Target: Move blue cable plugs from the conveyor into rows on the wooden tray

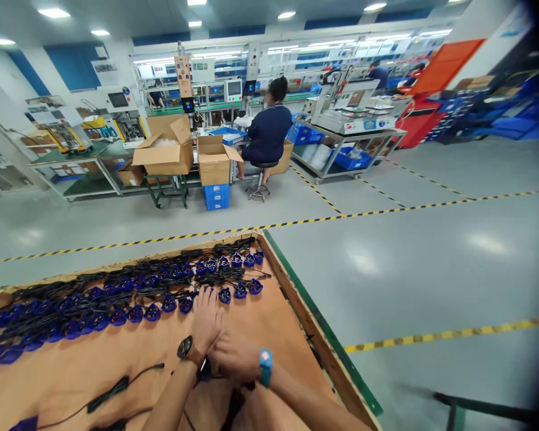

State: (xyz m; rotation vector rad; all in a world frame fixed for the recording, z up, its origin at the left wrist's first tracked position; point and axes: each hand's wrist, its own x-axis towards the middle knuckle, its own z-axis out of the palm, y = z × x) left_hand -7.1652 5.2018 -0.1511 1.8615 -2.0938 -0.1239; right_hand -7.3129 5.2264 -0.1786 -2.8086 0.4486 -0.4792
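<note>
My left hand, with a watch on its wrist, reaches forward to the front row of blue round parts with black cables. Its fingertips close over one blue round part, mostly covered by them. Right behind it, my right hand, with a teal wristband, is closed with its fingers curled. A dark blue part shows under the curled fingers, and a black cable bundle hangs below. To the right in that row sit more blue round parts.
A wooden-rimmed tray holds several rows of cabled parts. A loose cable bundle lies front left. Beyond the taped floor line, a seated person works near cardboard boxes and a metal cart.
</note>
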